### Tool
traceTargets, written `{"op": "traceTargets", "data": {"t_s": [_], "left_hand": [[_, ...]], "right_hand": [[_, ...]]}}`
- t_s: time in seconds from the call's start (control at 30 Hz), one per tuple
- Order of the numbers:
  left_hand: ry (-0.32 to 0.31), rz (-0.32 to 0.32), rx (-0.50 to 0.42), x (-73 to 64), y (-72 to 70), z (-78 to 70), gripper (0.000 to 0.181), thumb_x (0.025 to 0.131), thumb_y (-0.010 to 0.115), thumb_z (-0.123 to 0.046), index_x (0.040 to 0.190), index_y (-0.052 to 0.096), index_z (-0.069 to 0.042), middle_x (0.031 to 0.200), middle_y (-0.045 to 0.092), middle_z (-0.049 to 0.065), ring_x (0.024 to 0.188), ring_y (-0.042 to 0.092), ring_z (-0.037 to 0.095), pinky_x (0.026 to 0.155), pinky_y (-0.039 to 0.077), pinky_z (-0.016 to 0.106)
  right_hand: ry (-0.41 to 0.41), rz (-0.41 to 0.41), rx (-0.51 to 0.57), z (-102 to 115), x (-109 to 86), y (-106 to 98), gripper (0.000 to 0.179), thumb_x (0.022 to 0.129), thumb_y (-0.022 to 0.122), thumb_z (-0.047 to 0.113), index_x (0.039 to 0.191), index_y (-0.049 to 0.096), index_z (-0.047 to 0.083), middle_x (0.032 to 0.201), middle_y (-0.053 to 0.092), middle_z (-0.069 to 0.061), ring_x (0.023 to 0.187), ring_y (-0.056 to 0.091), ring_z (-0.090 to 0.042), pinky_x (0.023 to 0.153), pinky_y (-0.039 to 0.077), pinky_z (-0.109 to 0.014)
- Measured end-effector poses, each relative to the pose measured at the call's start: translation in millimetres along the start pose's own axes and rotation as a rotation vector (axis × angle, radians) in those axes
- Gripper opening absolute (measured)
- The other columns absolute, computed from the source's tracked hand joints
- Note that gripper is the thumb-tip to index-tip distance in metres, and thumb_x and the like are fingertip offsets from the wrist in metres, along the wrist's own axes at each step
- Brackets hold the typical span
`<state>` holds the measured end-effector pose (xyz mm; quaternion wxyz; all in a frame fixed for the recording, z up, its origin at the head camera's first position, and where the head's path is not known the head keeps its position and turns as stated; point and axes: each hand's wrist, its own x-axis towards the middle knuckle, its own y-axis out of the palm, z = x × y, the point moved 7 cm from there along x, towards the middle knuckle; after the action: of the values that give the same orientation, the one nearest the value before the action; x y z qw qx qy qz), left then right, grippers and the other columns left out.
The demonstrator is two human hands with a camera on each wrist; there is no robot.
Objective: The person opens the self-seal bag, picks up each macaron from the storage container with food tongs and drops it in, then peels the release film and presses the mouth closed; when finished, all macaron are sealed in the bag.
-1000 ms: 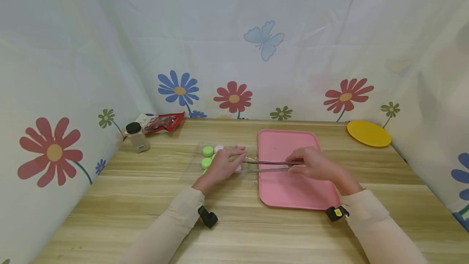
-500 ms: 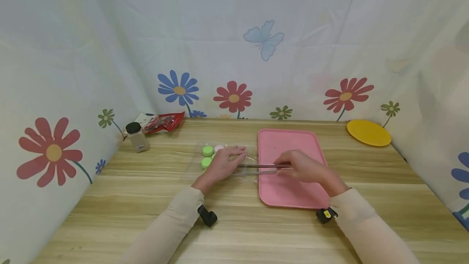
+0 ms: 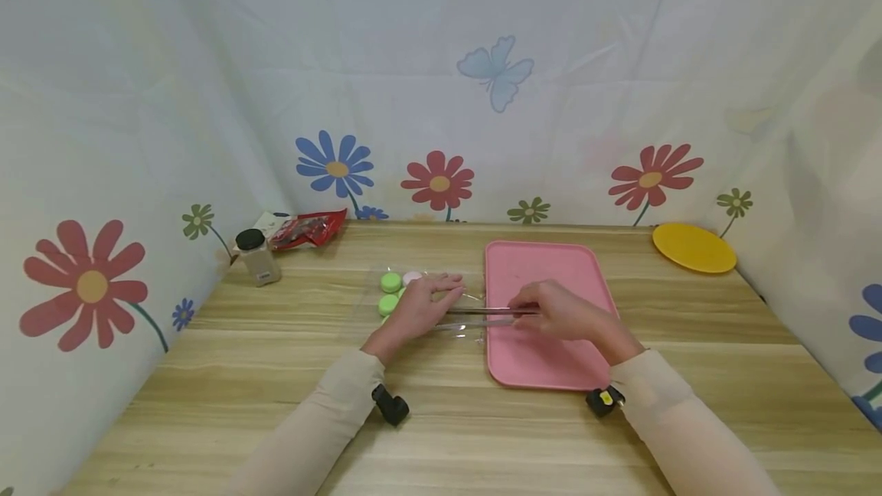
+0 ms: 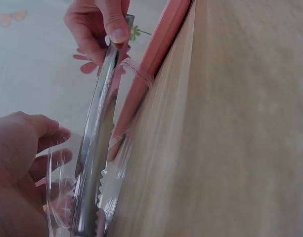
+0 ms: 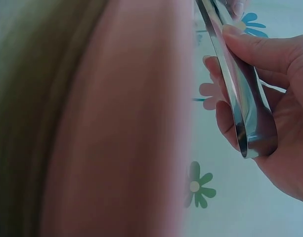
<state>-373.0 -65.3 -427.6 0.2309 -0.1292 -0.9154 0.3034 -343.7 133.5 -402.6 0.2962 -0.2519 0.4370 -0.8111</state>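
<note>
Sliding tongs (image 3: pixel 485 311) leftward this past second | right hand (image 3: pixel 563 314): pinching them over pink tray (image 3: pixel 544 257), tips in clear wrap (image 3: pixel 472 334) | left hand (image 3: pixel 419 306): fingers loose against wrap | likely nearer green rounds (image 3: pixel 389 304)

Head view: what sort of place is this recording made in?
Probably a makeshift booth for recording tabletop work, rather than an ordinary room: a flower-printed cloth hangs behind and on both sides of the wood-grain table, and a small black device sits at each sleeve cuff.
</note>
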Motion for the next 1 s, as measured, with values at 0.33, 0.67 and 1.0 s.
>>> {"op": "traceTargets", "data": {"t_s": [0.33,0.67,1.0], "left_hand": [[0.009,-0.002,-0.014,0.7,-0.6,2.2,0.033,0.102,0.061,-0.026,0.122,0.071,-0.002,0.135,0.063,0.011,0.135,0.048,0.034,0.113,0.036,0.049],[-0.01,-0.007,-0.022,2.2,-3.0,4.8,0.033,0.101,0.062,-0.026,0.123,0.071,-0.004,0.134,0.063,0.007,0.134,0.051,0.029,0.112,0.038,0.045],[-0.027,-0.009,-0.03,-0.2,-3.7,2.2,0.035,0.102,0.06,-0.028,0.123,0.07,-0.003,0.136,0.062,0.008,0.134,0.05,0.028,0.112,0.038,0.045]], "right_hand": [[-0.002,-0.004,-0.032,-1.9,-5.7,-7.1,0.021,0.089,0.076,0.01,0.107,0.074,0.0,0.094,0.072,-0.003,0.086,0.065,-0.014,0.078,0.057,-0.034],[-0.023,-0.033,-0.014,-12.6,-22.6,-34.4,0.02,0.087,0.078,0.007,0.106,0.075,0.001,0.097,0.073,-0.008,0.085,0.066,-0.016,0.077,0.058,-0.035],[0.018,0.012,-0.001,-25.7,-56.8,-68.0,0.024,0.088,0.078,0.014,0.109,0.075,0.002,0.092,0.07,-0.001,0.078,0.059,-0.01,0.068,0.055,-0.027]]}}
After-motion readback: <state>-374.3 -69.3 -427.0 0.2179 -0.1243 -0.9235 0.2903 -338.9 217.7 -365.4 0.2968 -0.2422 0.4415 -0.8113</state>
